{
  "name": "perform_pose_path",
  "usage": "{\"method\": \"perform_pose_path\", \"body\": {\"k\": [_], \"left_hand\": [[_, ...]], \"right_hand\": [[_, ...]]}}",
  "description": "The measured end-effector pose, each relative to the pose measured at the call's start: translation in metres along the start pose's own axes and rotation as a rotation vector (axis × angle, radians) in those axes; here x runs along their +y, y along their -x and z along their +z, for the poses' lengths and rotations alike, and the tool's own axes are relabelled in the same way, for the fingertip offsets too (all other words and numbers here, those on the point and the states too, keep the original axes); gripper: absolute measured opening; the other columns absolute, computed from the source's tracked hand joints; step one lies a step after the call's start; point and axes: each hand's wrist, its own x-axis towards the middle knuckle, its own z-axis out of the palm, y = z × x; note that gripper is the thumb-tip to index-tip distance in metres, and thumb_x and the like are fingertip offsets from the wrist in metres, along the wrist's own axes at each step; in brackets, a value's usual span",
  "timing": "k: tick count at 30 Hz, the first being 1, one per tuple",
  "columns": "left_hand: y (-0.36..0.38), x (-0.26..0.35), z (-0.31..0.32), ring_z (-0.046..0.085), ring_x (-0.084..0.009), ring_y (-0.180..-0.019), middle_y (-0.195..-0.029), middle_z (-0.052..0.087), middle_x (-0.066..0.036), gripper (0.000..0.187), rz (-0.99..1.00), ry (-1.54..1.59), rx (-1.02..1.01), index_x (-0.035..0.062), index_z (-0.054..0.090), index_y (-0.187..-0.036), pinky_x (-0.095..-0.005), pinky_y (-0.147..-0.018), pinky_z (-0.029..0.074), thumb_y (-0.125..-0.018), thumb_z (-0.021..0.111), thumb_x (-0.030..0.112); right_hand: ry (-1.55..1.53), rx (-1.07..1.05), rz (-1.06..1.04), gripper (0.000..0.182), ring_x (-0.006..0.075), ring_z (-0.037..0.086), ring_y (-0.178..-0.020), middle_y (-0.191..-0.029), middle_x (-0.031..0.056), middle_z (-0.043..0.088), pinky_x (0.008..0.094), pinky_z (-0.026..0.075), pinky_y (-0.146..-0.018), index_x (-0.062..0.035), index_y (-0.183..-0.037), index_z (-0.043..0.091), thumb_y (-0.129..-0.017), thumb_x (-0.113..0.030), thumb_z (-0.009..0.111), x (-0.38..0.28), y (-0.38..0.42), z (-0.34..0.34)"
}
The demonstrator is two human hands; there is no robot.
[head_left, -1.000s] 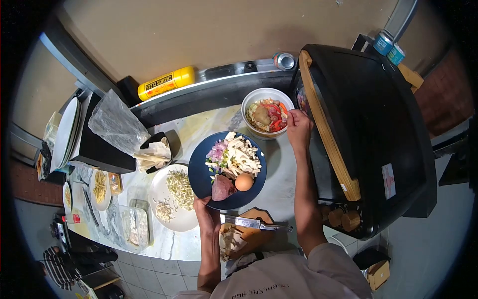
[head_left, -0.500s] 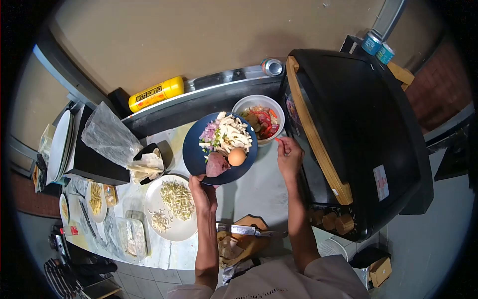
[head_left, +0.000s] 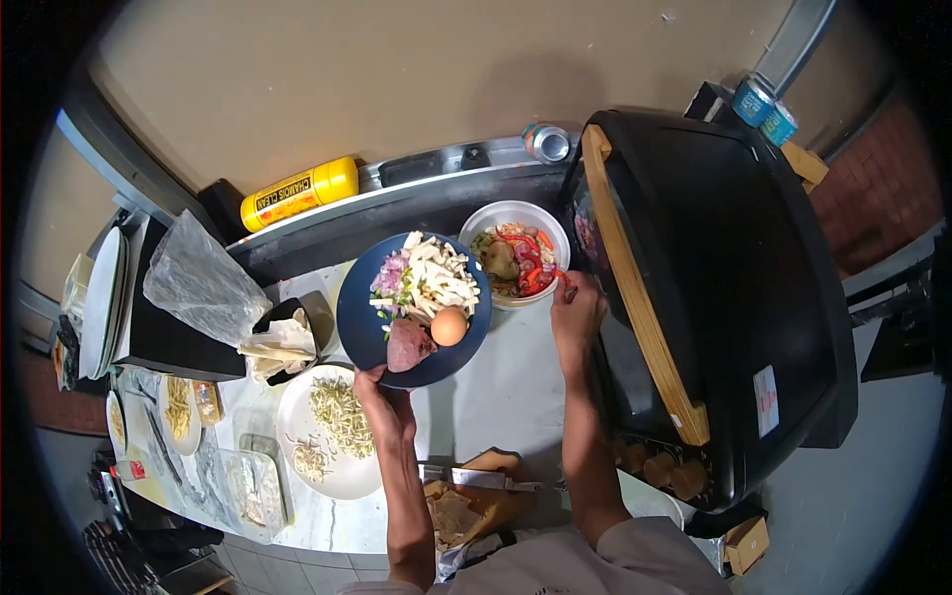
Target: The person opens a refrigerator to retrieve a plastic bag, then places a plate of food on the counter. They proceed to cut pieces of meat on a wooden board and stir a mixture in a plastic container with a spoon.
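Observation:
My left hand (head_left: 387, 405) grips the near rim of a dark blue plate (head_left: 359, 327), raised above the counter. On it lie pale chopped strips (head_left: 438, 276), diced purple onion (head_left: 390, 276), a brown egg (head_left: 449, 325) and a piece of raw meat (head_left: 409, 345). At the right rim of a white bowl (head_left: 543, 220), my right hand (head_left: 578, 309) pinches a small red piece (head_left: 563, 278). Red strips and other chopped food fill the bowl. Below the blue plate, a white plate (head_left: 347, 481) holds bean sprouts.
A black oven (head_left: 734, 248) with a wooden handle stands right. A knife (head_left: 486, 479) rests on a wooden board (head_left: 506, 511) near my body. At left are a plastic bag (head_left: 198, 283), a black container (head_left: 315, 322) and a clear tray (head_left: 256, 491). A yellow bottle (head_left: 300, 194) lies behind.
The blue plate and my left hand appear slightly further left and lower. My right hand is closer to the bowl's rim with the red piece. The whole view has shifted a little.

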Motion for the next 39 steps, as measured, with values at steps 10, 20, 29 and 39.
{"method": "perform_pose_path", "body": {"k": [10,20,29,39], "left_hand": [[0.004,0.004,-0.015,0.057,-0.0196,-0.103,-0.112,0.058,-0.007,0.035,-0.037,0.093,0.160,0.0065,0.051,-0.114,-0.0347,-0.092,0.044,-0.083,0.049,0.021],[0.006,0.006,-0.029,0.057,-0.0206,-0.104,-0.114,0.058,-0.008,0.035,-0.029,0.114,0.157,0.0023,0.052,-0.112,-0.0350,-0.094,0.042,-0.083,0.046,0.020],[0.018,0.016,-0.018,0.057,-0.0201,-0.104,-0.111,0.059,-0.008,0.031,-0.014,0.096,0.165,0.0038,0.053,-0.110,-0.0350,-0.094,0.043,-0.084,0.049,0.021],[0.016,0.017,-0.017,0.058,-0.0191,-0.100,-0.108,0.060,-0.006,0.029,-0.002,0.088,0.159,0.0050,0.054,-0.107,-0.0343,-0.089,0.045,-0.081,0.051,0.019]], "right_hand": [[0.145,-0.044,0.081,0.008,0.0319,0.064,-0.075,-0.081,0.0183,0.064,0.0406,0.050,-0.067,0.0004,-0.083,0.064,-0.076,-0.002,0.065,-0.003,-0.042,0.023],[0.387,-0.416,-0.216,0.008,0.0345,0.057,-0.086,-0.088,0.0152,0.065,0.0401,0.045,-0.080,-0.0030,-0.076,0.067,-0.069,0.001,0.067,0.005,-0.045,0.027],[0.710,-0.639,-0.181,0.015,0.0341,0.049,-0.106,-0.108,0.0174,0.062,0.0452,0.036,-0.092,-0.0007,-0.090,0.068,-0.080,-0.006,0.058,-0.008,-0.053,0.035],[0.650,-0.817,-0.212,0.017,0.0355,0.041,-0.118,-0.119,0.0166,0.054,0.0499,0.034,-0.093,-0.0057,-0.086,0.069,-0.069,-0.003,0.068,-0.009,-0.066,0.028]]}}
